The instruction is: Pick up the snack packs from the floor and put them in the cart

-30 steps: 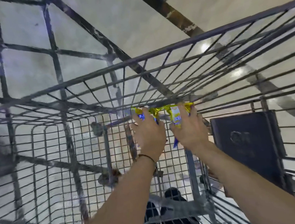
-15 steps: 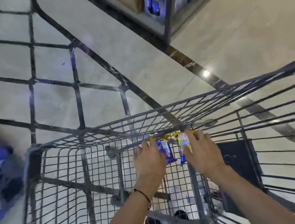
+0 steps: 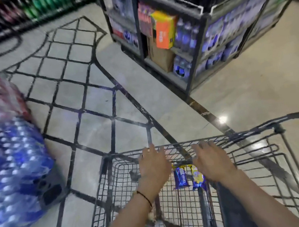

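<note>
Two small snack packs lie side by side inside the wire cart point(image 3: 240, 136): a blue one point(image 3: 180, 178) and a blue-and-yellow one point(image 3: 198, 177). They rest on the cart's mesh between my two hands. My left hand point(image 3: 153, 166) hovers just left of the packs with fingers spread and straight, holding nothing. My right hand point(image 3: 212, 160) hovers just right of them, also with fingers spread and empty. Neither hand touches a pack. A thin black band circles my left wrist.
A dark metal shelf rack point(image 3: 191, 33) with blue bottles and an orange box point(image 3: 164, 30) stands ahead. Wrapped bottle packs point(image 3: 12, 175) crowd the left. Bare tiled floor point(image 3: 253, 86) lies between the cart and the rack. Bottle shelves point(image 3: 12, 11) line the far left.
Both hands let go of the two snack packs, which now lie in the cart. The hands opened and spread apart. The view rose from the cart to the aisle.
</note>
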A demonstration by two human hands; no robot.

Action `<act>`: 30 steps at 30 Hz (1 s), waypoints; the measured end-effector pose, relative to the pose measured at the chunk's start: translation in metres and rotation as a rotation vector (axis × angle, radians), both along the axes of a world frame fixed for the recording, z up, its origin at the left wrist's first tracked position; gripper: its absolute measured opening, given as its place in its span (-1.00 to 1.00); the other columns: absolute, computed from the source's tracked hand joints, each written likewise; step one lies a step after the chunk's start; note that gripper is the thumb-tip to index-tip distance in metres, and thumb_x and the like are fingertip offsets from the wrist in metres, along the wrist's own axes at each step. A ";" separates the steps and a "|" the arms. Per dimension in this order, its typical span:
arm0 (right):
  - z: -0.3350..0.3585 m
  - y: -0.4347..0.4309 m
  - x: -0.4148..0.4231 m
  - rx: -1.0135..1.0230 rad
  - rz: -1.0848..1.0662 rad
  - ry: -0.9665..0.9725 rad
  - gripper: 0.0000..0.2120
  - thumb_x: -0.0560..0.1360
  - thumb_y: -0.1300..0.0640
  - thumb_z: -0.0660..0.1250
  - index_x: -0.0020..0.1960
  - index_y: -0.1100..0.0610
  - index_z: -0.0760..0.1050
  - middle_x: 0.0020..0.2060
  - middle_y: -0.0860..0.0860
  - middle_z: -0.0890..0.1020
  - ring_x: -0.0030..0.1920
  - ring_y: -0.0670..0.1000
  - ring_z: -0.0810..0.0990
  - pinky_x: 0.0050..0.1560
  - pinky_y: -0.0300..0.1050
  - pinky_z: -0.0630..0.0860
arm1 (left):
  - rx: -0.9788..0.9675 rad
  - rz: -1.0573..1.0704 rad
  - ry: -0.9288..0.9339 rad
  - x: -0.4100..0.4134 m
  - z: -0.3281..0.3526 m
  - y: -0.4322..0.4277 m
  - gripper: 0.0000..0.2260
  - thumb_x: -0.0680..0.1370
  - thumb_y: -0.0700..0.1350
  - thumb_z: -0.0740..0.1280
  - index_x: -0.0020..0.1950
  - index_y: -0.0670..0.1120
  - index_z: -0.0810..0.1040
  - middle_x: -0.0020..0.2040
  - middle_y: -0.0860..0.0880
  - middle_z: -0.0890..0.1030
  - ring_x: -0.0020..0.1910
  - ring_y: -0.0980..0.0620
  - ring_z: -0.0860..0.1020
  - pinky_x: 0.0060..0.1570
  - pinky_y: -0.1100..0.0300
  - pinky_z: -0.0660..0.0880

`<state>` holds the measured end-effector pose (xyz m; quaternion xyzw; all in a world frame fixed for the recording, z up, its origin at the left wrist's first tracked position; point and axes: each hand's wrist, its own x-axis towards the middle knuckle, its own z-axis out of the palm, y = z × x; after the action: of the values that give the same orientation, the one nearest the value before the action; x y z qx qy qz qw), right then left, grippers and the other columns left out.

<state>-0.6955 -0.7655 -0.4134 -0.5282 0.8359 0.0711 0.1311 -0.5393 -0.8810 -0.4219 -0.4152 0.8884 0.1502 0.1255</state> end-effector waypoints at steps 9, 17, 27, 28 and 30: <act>0.163 -0.092 0.076 -0.233 0.355 0.133 -0.63 0.58 -0.07 0.12 0.33 0.03 0.34 0.16 0.07 0.50 0.19 0.17 0.43 0.06 0.08 0.50 | -0.218 0.298 0.097 0.107 0.154 -0.020 -0.50 0.58 0.13 0.19 0.47 -0.05 0.28 0.45 -0.18 0.32 0.40 -0.25 0.29 0.31 -0.16 0.33; 0.216 -0.108 0.222 -0.396 0.766 0.047 -0.58 0.58 -0.11 0.13 0.37 0.06 0.32 0.21 0.10 0.50 0.22 0.19 0.43 0.07 0.06 0.46 | -0.442 0.705 0.088 0.255 0.222 0.052 -0.57 0.55 0.16 0.24 0.29 -0.08 0.39 0.25 -0.15 0.43 0.23 -0.24 0.40 0.10 -0.10 0.37; 0.266 -0.009 0.512 -0.465 1.345 -0.093 -0.65 0.59 -0.09 0.15 0.29 0.07 0.35 0.19 0.09 0.49 0.21 0.18 0.44 0.04 0.05 0.46 | -0.510 1.339 0.026 0.483 0.248 0.246 -0.59 0.51 0.13 0.28 0.28 -0.03 0.41 0.22 -0.14 0.45 0.22 -0.23 0.43 0.14 -0.11 0.41; 0.267 0.006 0.539 -0.462 1.391 -0.111 -0.66 0.59 -0.09 0.15 0.28 0.06 0.36 0.18 0.08 0.49 0.21 0.17 0.43 0.04 0.05 0.47 | -0.517 1.400 0.018 0.503 0.248 0.269 -0.60 0.50 0.14 0.29 0.26 -0.03 0.41 0.21 -0.13 0.46 0.22 -0.23 0.43 0.14 -0.11 0.39; 0.266 0.037 0.593 -0.440 1.479 -0.147 -0.67 0.58 -0.11 0.16 0.25 0.05 0.36 0.17 0.07 0.48 0.21 0.17 0.43 0.05 0.07 0.49 | -0.520 1.510 0.001 0.544 0.248 0.316 -0.59 0.51 0.14 0.29 0.28 -0.04 0.40 0.22 -0.13 0.45 0.23 -0.23 0.43 0.15 -0.11 0.38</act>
<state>-0.1020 -0.7285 -0.1474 -0.9662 0.2503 -0.0626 -0.0031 0.0048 -0.5654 -0.1738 -0.9207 0.3737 -0.0171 -0.1115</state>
